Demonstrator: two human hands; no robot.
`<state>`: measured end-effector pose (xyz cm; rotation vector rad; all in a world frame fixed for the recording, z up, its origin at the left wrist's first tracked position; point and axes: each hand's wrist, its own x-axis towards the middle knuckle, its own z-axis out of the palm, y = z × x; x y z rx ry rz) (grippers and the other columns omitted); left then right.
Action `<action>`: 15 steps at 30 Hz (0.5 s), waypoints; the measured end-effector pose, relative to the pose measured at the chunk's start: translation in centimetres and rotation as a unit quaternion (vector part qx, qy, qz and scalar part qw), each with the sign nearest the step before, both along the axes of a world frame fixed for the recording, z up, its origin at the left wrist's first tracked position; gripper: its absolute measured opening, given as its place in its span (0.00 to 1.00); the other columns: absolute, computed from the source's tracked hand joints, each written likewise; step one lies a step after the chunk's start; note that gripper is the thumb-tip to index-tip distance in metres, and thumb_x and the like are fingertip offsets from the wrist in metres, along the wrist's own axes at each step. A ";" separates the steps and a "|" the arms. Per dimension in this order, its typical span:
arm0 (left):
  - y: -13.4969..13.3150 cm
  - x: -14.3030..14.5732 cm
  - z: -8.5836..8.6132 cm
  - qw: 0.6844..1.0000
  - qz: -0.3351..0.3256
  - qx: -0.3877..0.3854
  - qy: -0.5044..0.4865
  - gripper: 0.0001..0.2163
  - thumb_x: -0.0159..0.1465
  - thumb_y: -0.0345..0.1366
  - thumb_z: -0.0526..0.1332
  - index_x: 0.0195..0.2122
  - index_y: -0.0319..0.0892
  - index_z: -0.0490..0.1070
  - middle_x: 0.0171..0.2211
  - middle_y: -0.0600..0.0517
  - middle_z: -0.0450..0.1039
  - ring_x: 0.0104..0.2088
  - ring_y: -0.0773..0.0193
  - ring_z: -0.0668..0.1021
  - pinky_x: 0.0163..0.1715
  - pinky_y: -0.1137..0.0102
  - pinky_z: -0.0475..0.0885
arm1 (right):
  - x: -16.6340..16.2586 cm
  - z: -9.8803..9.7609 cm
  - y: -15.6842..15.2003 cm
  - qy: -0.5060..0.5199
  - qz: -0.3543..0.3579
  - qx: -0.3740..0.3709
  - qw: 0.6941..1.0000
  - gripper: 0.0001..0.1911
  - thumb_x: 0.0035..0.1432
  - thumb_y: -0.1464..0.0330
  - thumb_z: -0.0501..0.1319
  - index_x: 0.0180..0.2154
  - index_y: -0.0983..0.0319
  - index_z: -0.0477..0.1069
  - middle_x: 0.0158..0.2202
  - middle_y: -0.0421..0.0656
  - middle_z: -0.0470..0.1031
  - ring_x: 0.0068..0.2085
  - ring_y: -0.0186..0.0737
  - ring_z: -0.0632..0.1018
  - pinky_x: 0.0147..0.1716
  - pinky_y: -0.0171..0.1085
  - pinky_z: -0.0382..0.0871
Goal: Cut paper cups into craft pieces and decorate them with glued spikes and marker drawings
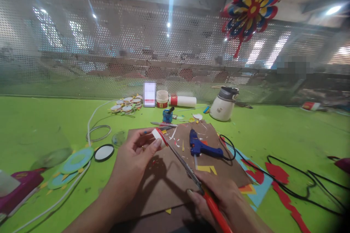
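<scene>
1. Nearest, our right hand (218, 193) grips the long metal scissors with orange-red handles (212, 207); the blades look nearly closed.
2. Our left hand (140, 151) pinches the small, round, white piece with a red edge (156, 134) above the flat brown cardboard sheet (153, 201). Blade tips lie at that edge; we cannot tell whether they bite.
3. Risk, we judge: a blade slip could nick the left thumb just beside; squeezing too hard could dent the piece.
4. Beyond, the blue plastic glue gun (205, 148) rests on the sheet; snagging its black cable (233, 145) could drag it.
</scene>
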<state>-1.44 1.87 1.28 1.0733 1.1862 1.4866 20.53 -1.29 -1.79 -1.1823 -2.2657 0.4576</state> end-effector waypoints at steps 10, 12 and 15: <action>-0.2 0.2 0.2 1.000 0.009 0.009 -0.001 0.23 0.53 0.45 0.73 0.45 0.40 0.72 0.40 0.45 0.81 0.40 0.55 0.83 0.38 0.67 0.76 | -0.2 0.1 -0.3 0.045 0.006 0.022 0.999 0.08 0.63 0.68 0.58 0.41 0.58 0.74 0.29 0.39 0.80 0.28 0.37 0.79 0.30 0.31 0.70; -0.2 0.3 0.2 1.000 0.015 0.009 -0.007 0.23 0.51 0.45 0.74 0.45 0.40 0.73 0.41 0.45 0.81 0.41 0.54 0.82 0.38 0.66 0.76 | -0.3 0.3 -0.3 0.043 0.007 0.026 0.999 0.08 0.63 0.69 0.57 0.42 0.58 0.74 0.30 0.40 0.80 0.28 0.37 0.79 0.30 0.31 0.70; -0.2 0.4 0.4 1.000 0.019 0.005 -0.013 0.23 0.51 0.44 0.74 0.44 0.40 0.73 0.40 0.45 0.82 0.42 0.53 0.82 0.38 0.66 0.76 | -0.3 0.3 -0.4 0.032 0.005 0.023 0.999 0.07 0.63 0.69 0.57 0.41 0.58 0.74 0.30 0.39 0.80 0.28 0.36 0.79 0.29 0.30 0.70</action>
